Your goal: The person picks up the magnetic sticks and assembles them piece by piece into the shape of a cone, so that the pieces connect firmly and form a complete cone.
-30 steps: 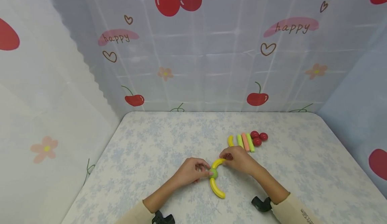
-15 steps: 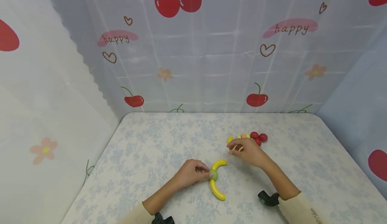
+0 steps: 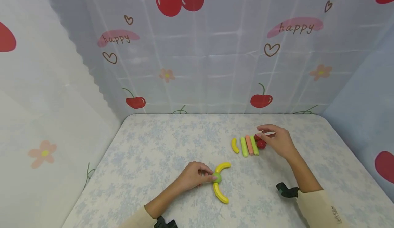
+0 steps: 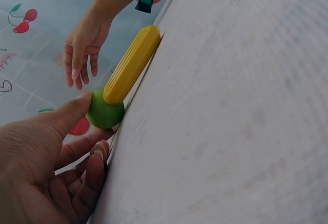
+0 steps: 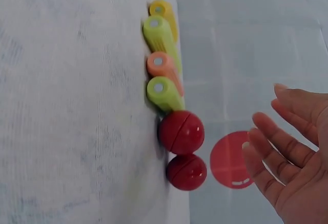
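Note:
My left hand (image 3: 194,176) pinches a green ball (image 4: 105,112) between thumb and fingers. Two curved yellow sticks join that ball: one (image 3: 223,166) points up and right, the other (image 3: 220,194) bends down toward me. My right hand (image 3: 278,141) hovers over the red balls (image 3: 261,144) with its fingers loosely spread and nothing between them. In the right wrist view, two red balls (image 5: 182,131) show beside the hand. The hand partly covers the red balls in the head view.
Left of the red balls lie a light green stick (image 3: 244,147), an orange stick (image 3: 249,145), another light green stick (image 3: 254,146) and a curved yellow stick (image 3: 235,145). Grey metal discs show on the stick ends. A cherry-print curtain (image 3: 200,67) hangs behind the table (image 3: 160,135).
My right hand has let go of the upper yellow stick and moved away to the right, across the straight sticks, to above the red balls. My left hand stays on the green ball.

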The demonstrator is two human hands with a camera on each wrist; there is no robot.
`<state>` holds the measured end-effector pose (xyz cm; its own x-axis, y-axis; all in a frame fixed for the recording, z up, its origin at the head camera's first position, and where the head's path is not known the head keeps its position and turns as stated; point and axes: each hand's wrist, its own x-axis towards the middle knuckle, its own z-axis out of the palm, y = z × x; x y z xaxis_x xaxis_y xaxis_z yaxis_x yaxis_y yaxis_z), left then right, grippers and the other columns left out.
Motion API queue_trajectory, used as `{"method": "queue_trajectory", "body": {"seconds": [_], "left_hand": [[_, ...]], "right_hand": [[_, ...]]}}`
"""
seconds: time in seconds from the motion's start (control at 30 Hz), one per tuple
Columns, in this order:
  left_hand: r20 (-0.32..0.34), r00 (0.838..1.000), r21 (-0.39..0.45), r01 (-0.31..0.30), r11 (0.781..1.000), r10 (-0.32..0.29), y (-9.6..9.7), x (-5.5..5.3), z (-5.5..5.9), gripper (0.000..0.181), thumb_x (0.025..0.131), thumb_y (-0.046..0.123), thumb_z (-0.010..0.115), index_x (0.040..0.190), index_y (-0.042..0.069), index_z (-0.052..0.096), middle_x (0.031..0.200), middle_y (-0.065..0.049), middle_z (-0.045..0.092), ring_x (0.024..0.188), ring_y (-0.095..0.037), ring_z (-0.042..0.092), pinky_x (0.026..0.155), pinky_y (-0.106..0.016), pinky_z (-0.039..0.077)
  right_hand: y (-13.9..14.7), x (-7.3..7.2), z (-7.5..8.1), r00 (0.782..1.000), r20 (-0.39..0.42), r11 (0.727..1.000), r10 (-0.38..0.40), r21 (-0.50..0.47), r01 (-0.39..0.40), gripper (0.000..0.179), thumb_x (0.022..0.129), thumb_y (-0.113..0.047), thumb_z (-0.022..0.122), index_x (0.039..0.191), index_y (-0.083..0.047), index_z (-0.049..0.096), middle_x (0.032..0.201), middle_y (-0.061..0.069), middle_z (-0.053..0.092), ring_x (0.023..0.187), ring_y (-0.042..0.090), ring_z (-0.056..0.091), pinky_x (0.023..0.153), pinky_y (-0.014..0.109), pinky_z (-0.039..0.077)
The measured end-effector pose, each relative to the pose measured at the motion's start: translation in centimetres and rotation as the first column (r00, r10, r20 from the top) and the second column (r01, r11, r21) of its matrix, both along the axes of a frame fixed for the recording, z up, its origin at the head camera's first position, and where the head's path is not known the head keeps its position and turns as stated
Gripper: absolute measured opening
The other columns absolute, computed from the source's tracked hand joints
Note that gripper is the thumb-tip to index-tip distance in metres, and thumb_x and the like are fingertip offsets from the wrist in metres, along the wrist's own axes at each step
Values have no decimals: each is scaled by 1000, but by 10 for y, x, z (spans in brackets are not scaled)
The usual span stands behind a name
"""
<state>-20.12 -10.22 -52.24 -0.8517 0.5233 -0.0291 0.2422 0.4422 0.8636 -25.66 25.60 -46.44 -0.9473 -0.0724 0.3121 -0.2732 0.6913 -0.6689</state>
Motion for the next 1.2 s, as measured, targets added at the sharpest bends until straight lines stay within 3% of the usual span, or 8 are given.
{"method": "queue_trajectory", "body": {"seconds": [0.23,0.53,0.8,1.2], "left_hand": [[3,1000,-7,-1,1000,1,0,0,-1,25,87,40,81,98,18,80,73,8,70,44,-10,54,40,-24,46],[3,1000,18,4,1000,-4,-1,0,1,25,87,39,82,98,16,80,74,7,71,44,-11,55,41,-24,47],[15,1000,41,16,999,-16,-1,0,0,27,88,38,81,99,15,80,76,6,72,44,-11,54,41,-24,47],[29,1000,47,2,999,-3,-1,1,1,25,87,37,82,98,15,80,73,3,71,43,-10,53,40,-22,45]], "right_hand": [[27,-8,-13,997,65,999,-49,23,47,42,96,-14,71,136,-2,61,135,24,60,120,43,56,92,60,52],[42,-14,-24,981,192,997,-24,82,8,44,98,-21,70,135,1,61,140,30,54,127,49,49,96,63,49],[41,-14,-32,985,175,993,-6,118,-15,40,93,-10,74,129,7,65,130,31,61,120,49,56,92,60,52],[38,-14,-34,985,167,990,-39,142,15,39,89,-6,77,124,6,66,118,27,67,103,42,65,90,58,53]]}}
